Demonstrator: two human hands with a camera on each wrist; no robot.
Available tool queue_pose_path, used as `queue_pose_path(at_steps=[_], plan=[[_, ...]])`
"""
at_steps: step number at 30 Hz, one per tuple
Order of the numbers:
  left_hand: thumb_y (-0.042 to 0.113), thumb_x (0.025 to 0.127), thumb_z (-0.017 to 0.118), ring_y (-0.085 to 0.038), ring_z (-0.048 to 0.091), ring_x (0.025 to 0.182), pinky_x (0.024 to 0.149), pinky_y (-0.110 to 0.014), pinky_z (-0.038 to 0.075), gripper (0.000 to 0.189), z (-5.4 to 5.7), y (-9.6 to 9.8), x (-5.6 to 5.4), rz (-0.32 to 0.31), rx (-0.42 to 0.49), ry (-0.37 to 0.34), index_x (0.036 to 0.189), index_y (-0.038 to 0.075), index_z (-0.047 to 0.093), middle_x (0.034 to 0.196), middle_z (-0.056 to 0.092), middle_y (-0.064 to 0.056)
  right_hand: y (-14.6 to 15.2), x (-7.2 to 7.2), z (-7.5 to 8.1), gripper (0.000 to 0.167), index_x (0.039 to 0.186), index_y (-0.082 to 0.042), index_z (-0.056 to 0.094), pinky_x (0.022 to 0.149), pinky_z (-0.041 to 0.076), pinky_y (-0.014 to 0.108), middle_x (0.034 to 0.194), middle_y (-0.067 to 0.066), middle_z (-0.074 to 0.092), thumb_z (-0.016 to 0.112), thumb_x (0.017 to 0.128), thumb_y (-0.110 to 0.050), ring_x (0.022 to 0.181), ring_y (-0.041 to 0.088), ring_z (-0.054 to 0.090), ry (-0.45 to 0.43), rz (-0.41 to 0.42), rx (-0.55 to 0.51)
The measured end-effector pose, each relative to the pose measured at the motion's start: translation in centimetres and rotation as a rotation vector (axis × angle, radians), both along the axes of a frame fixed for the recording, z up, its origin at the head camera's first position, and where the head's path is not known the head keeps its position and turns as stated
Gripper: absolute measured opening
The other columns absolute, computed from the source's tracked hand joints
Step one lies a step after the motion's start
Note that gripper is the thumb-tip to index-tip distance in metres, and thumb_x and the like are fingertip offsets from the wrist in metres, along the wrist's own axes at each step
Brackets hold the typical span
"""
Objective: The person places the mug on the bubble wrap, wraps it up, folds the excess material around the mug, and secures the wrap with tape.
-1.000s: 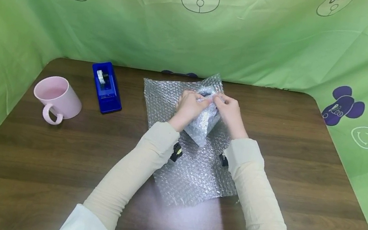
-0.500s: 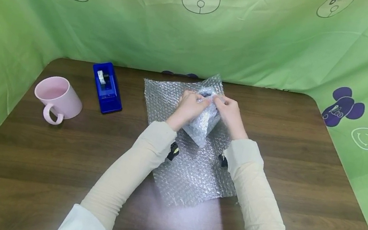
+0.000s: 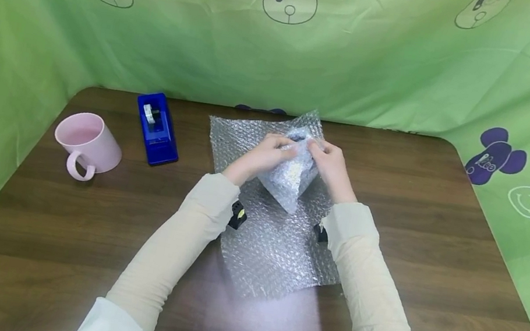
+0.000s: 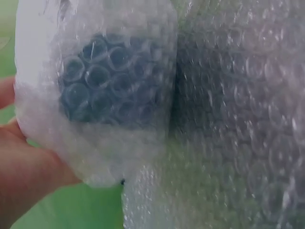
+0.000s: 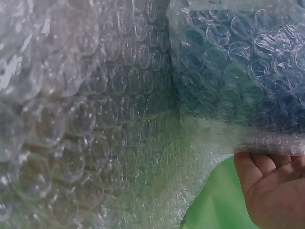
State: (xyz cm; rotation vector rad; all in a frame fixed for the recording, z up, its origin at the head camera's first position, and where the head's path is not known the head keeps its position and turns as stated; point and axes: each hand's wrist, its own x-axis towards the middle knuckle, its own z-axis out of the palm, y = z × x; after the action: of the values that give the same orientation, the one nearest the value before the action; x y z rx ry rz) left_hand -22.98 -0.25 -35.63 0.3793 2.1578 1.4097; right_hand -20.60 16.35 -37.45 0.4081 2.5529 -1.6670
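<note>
A sheet of clear bubble wrap (image 3: 276,250) lies on the table in front of the person. Part of it is folded into a pointed bundle (image 3: 288,184) around a dark bluish thing (image 4: 112,78), which shows only dimly through the bubbles in both wrist views. At the far left of the bundle the left hand (image 3: 269,154) holds the wrap, its thumb blurred near the top fold. Opposite, the right hand (image 3: 329,162) pinches the upper right edge of the wrap. In the right wrist view, curled fingers (image 5: 267,164) sit under the bundle's edge.
To the left stand a pink mug (image 3: 104,152) and a blue tape dispenser (image 3: 161,147) with a roll in it. The brown wooden table (image 3: 443,238) ends at a green printed cloth (image 3: 394,64) behind and on both sides.
The left wrist and forearm have shifted a little to the left, and the left hand lies flatter across the bundle. The right hand stays nearly where it was.
</note>
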Motion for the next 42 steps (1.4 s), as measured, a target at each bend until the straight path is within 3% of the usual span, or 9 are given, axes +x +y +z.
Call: queue_pose_path(at_steps=[6,9,14,22,27,33,39,42], plan=[[0.013,0.095,0.05,-0.027,0.018,0.145,0.12,-0.044,0.02,0.04,0.2,0.5,0.3,0.094,-0.003,-0.01,0.132,0.0,0.053,0.154,0.022,-0.013,-0.5,0.0,0.0,0.057,0.142,0.0,0.041,0.114,0.034,0.042,0.149,0.017,0.04,0.048,0.097,-0.035,0.138,0.032,0.038,-0.01,-0.01,-0.011],[0.011,0.094,0.051,-0.027,0.025,0.143,0.119,-0.042,0.024,0.039,0.1,0.5,0.3,0.111,0.022,-0.009,0.131,0.0,0.054,0.152,0.03,-0.014,-0.7,0.0,-0.1,0.057,0.143,-0.002,0.04,0.116,0.031,0.042,0.152,0.016,0.036,0.047,0.098,-0.036,0.141,0.031,0.035,-0.012,-0.015,-0.015],[0.017,0.097,0.054,-0.027,0.039,0.138,0.114,-0.041,0.034,0.041,-0.1,0.0,0.2,0.086,0.031,0.033,0.136,0.005,0.051,0.147,0.045,-0.012,-0.7,0.0,-0.2,0.058,0.144,-0.004,0.039,0.118,0.027,0.042,0.155,0.013,0.031,0.047,0.098,-0.037,0.143,0.03,0.031,-0.007,-0.031,-0.032],[0.022,0.097,0.054,-0.027,0.039,0.138,0.116,-0.041,0.03,0.044,-0.3,-0.5,0.2,0.022,0.021,0.077,0.138,0.008,0.049,0.148,0.044,-0.01,-0.4,0.1,-0.5,0.057,0.144,-0.004,0.04,0.118,0.026,0.042,0.153,0.014,0.034,0.047,0.098,-0.037,0.143,0.03,0.031,0.007,-0.037,-0.069],[0.015,0.096,0.055,-0.026,0.033,0.142,0.117,-0.04,0.03,0.046,-0.4,-1.1,0.0,-0.006,0.117,0.028,0.142,0.01,0.045,0.152,0.038,-0.008,-0.3,0.3,-0.4,0.056,0.145,-0.005,0.039,0.118,0.026,0.043,0.153,0.014,0.036,0.046,0.099,-0.036,0.142,0.03,0.032,0.005,-0.032,-0.091],[-0.002,0.091,0.054,-0.027,0.019,0.148,0.119,-0.042,0.025,0.066,-0.7,-2.1,-0.1,-0.002,0.28,-0.078,0.149,0.018,0.032,0.16,0.021,-0.007,-0.9,0.5,-0.6,0.054,0.143,-0.006,0.041,0.117,0.029,0.041,0.15,0.014,0.039,0.047,0.099,-0.035,0.139,0.03,0.037,0.018,-0.076,-0.112],[-0.016,0.082,0.047,-0.028,0.019,0.148,0.119,-0.039,0.025,0.077,-1.0,-2.6,-0.4,0.002,0.397,-0.127,0.151,0.012,0.027,0.159,0.021,-0.012,-1.5,0.5,-0.9,0.052,0.141,-0.006,0.044,0.117,0.029,0.042,0.149,0.015,0.042,0.047,0.099,-0.037,0.138,0.03,0.038,0.056,-0.143,-0.144],[-0.013,0.081,0.043,-0.027,0.02,0.148,0.121,-0.04,0.02,0.075,-1.2,-2.7,-0.4,0.024,0.416,-0.136,0.15,0.009,0.027,0.159,0.022,-0.011,-1.6,0.6,-1.0,0.055,0.143,-0.007,0.041,0.117,0.029,0.043,0.15,0.016,0.039,0.045,0.1,-0.041,0.139,0.031,0.037,0.057,-0.166,-0.151]])
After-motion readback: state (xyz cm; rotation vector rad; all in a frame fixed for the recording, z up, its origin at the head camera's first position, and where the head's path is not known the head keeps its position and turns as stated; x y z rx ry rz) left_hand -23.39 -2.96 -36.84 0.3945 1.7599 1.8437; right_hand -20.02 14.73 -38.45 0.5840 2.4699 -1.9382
